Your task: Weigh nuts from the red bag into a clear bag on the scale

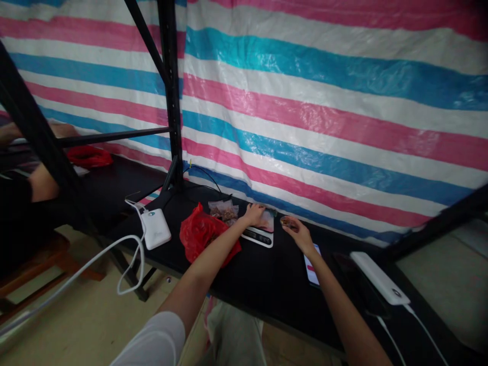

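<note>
On black table (267,279) | left hand (253,213) at scale (264,243) | right hand (299,233) holding packet (286,222)

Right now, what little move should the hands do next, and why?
Perhaps bring the right hand over to the scale, because that hand holds a small brownish thing just beside the scale, while the left hand is at its far side.
</note>
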A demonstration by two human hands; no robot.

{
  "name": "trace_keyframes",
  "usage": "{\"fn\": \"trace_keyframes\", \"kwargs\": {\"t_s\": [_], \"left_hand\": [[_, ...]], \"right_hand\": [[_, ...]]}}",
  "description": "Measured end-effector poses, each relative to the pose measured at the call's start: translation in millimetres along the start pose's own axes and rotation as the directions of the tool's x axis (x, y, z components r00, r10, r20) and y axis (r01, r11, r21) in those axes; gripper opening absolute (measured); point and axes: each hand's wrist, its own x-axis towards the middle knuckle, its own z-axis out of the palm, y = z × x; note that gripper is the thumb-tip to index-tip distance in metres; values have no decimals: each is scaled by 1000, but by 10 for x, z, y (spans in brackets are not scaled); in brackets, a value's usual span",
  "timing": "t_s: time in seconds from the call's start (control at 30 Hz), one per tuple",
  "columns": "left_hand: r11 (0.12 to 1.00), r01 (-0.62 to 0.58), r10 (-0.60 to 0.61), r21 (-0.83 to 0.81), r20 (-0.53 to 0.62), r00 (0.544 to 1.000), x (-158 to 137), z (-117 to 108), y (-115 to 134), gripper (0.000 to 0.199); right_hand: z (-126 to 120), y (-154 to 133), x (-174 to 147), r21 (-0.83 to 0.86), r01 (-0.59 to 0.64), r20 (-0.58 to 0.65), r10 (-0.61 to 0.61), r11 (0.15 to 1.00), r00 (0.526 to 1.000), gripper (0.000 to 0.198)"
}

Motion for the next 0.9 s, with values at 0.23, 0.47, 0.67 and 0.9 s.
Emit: {"fn": "trace_keyframes", "kwargs": {"t_s": [0.23, 0.47, 0.67, 0.9], "left_hand": [[991, -27, 31, -130, 30, 999, -80, -22, -23, 72], [832, -163, 107, -530, -136, 985, -80, -26, -7, 56], [586, -262, 173, -767, -197, 965, -89, -35, 72, 50], [366, -228, 151, -902, -184, 971, -94, -80, 93, 50]], "right_hand": [[55, -43, 133, -35, 48, 18, -48, 998, 999, 42], [51, -138, 174, -197, 151, 96, -134, 969, 986, 39], [-58, -462, 260, -440, 401, 242, -323, 804, 915, 33], [-125, -1008, 266, -701, 592, 452, -394, 399, 800, 28]]}}
